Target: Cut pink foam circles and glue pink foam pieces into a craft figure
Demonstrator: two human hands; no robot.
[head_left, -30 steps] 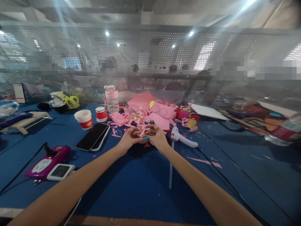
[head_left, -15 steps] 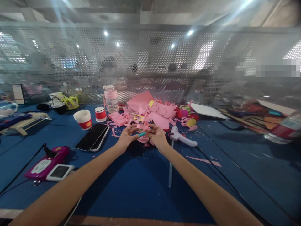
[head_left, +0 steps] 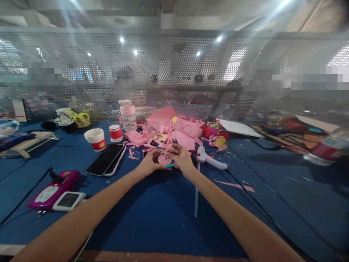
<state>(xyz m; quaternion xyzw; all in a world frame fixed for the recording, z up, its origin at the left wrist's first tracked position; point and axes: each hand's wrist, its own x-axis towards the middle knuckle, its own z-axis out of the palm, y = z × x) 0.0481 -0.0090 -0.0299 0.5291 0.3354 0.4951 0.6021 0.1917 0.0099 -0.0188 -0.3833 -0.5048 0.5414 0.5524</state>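
Observation:
Between my two hands is a pink foam or paper piece (head_left: pixel 164 159) with a round disc at its lower end and a thin upright part above. My left hand (head_left: pixel 150 164) is closed on its left side, fingers behind and thumb in front. A teal patch, perhaps a nail, shows at the thumb's tip. My right hand (head_left: pixel 182 160) pinches the piece from the right; its fingertips are partly hidden. Just right of that hand lies a white glue gun (head_left: pixel 212 159), with a clear glue stick (head_left: pixel 196 200) reaching toward me. Pink sheets (head_left: pixel 163 117) and scraps lie behind the hands.
To the left are two phones (head_left: pixel 106 159), paper cups (head_left: pixel 96 142), a pink-lidded bottle (head_left: pixel 128 114) and a purple power strip (head_left: pixel 53 191). A black cord (head_left: pixel 253 198) crosses the right side. A perforated metal screen (head_left: pixel 174 72) stands behind the table, with people beyond it.
Both hands have tilted or lowered the pink piece slightly, so its round disc now shows between them. My left thumb has moved down a little.

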